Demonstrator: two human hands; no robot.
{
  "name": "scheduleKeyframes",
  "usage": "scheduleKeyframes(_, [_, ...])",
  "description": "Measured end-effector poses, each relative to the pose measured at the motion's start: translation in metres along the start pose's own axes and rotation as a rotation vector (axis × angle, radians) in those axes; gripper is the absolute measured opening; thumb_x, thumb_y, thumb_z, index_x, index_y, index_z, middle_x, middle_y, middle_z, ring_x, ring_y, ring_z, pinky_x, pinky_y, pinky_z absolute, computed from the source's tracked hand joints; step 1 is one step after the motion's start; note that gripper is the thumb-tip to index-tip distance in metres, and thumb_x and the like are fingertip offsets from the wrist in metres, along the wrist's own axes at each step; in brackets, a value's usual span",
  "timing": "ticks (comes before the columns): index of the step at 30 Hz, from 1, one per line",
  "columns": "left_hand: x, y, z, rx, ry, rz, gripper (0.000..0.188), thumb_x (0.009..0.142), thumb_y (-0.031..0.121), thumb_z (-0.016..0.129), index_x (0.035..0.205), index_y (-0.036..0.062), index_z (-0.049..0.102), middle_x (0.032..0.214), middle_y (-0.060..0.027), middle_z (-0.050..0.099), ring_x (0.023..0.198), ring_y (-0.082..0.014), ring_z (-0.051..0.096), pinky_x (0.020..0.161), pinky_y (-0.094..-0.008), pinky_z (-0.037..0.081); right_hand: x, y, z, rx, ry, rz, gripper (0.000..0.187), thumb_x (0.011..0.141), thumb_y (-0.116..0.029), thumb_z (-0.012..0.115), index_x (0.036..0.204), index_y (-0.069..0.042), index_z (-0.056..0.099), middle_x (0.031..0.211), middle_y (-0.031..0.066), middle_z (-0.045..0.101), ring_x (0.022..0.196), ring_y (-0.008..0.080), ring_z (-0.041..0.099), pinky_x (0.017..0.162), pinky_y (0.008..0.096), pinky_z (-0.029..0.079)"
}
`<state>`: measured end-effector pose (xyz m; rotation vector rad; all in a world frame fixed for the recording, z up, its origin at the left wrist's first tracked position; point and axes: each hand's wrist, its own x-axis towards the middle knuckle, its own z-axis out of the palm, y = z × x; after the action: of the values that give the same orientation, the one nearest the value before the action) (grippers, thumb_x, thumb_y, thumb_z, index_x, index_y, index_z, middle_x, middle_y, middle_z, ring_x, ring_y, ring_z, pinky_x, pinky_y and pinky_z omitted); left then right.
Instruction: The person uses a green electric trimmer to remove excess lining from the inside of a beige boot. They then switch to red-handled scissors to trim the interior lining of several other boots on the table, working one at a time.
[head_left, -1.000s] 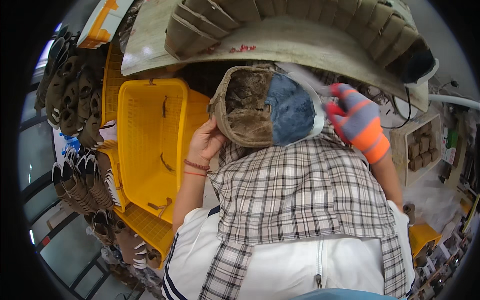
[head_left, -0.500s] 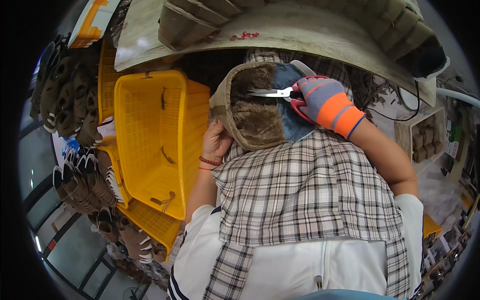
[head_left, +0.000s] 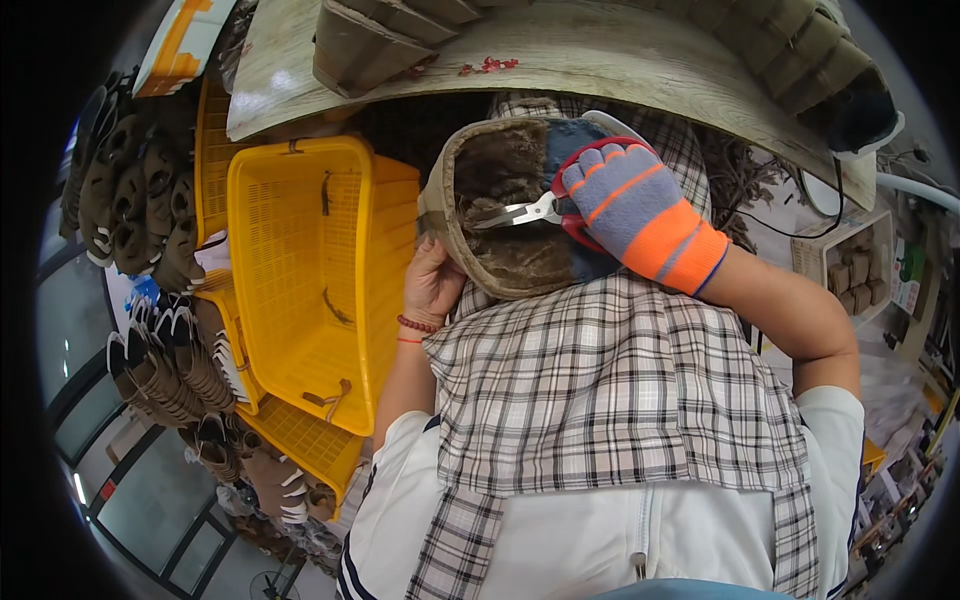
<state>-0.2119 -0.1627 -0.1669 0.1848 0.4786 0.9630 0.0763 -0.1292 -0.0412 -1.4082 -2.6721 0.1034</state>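
A brown boot (head_left: 437, 205) with a fluffy lining, brown toward the rim and blue deeper in, rests on my lap with its wide opening facing up. At its left edge my bare left hand (head_left: 432, 285) grips the rim; the fingers are partly hidden beneath it. My right hand (head_left: 645, 205), in a grey and orange knit glove, is closed round the red handles of a pair of scissors (head_left: 535, 211). The blades point left inside the boot's opening, over the brown pile, their tips close to the lining. A pale sole edge shows behind the glove.
Just left stands a yellow plastic basket (head_left: 300, 155) with a few brown strips inside. Beyond it hang rows of brown boots (head_left: 160, 365). Ahead is a pale worktable (head_left: 590, 65) carrying a line of brown boot shafts (head_left: 370, 45) and small red bits. A crate (head_left: 815, 262) stands right.
My right hand has shifted slightly, and the scissors' tips have moved left and lower across the lining. My right elbow has swung outward. The left hand stays at the rim.
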Motion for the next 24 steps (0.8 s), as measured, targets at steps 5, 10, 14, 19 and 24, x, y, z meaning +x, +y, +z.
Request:
scheduleKeyframes(5, [0.0, -0.001, -0.001, -0.004, 0.005, -0.009, 0.029, 0.089, 0.01, 0.053, 0.117, 0.0013, 0.053, 0.118, -0.0089, 0.058, 0.108, -0.0212, 0.055, 0.097, -0.0364, 0.041, 0.008, -0.004, -0.003, -0.081, 0.015, -0.018, 0.016, 0.072, -0.023, 0.06, 0.08, -0.009, 0.061, 0.073, 0.0064, 0.06, 0.069, 0.0204, 0.059, 0.056, 0.0313, 0.045])
scheduleKeyframes(10, [0.0, -0.002, 0.008, 0.018, 0.085, 0.007, 0.03, 0.088, 0.009, 0.055, 0.116, -0.0013, 0.052, 0.113, -0.0105, 0.059, 0.105, -0.0201, 0.056, 0.096, -0.0339, 0.042, 0.012, -0.004, -0.001, -0.145, 0.022, -0.051, 0.011, 0.071, -0.019, 0.059, 0.076, -0.009, 0.062, 0.07, 0.0059, 0.06, 0.065, 0.0195, 0.059, 0.051, 0.0315, 0.044])
scheduleKeyframes(14, [0.001, -0.001, 0.003, 0.027, 0.055, 0.003, 0.035, 0.088, 0.01, 0.055, 0.12, -0.0008, 0.05, 0.12, -0.0106, 0.056, 0.111, -0.0211, 0.053, 0.1, -0.035, 0.039, 0.016, -0.004, 0.0, -0.182, 0.024, -0.068, 0.009, 0.07, -0.018, 0.059, 0.072, -0.01, 0.062, 0.067, 0.0061, 0.06, 0.064, 0.0194, 0.06, 0.048, 0.0316, 0.044])
scheduleKeyframes(19, [0.002, -0.002, 0.018, 0.061, 0.06, 0.01, 0.031, 0.091, 0.012, 0.052, 0.12, 0.0022, 0.051, 0.121, -0.0089, 0.056, 0.111, -0.0216, 0.053, 0.097, -0.0373, 0.041, 0.013, -0.002, -0.01, -0.062, -0.097, 0.031, 0.012, 0.069, -0.019, 0.062, 0.075, -0.009, 0.063, 0.072, 0.0081, 0.062, 0.067, 0.0228, 0.061, 0.057, 0.0327, 0.047])
scheduleKeyframes(24, [-0.001, -0.004, 0.008, 0.041, 0.015, 0.025, 0.034, 0.092, 0.013, 0.05, 0.123, 0.0026, 0.048, 0.122, -0.0085, 0.055, 0.112, -0.0218, 0.052, 0.098, -0.038, 0.04, -0.019, 0.027, -0.025, 0.232, 0.08, 0.141, 0.04, 0.065, -0.035, 0.073, 0.092, -0.007, 0.062, 0.086, 0.0109, 0.064, 0.078, 0.0278, 0.062, 0.07, 0.0328, 0.049])
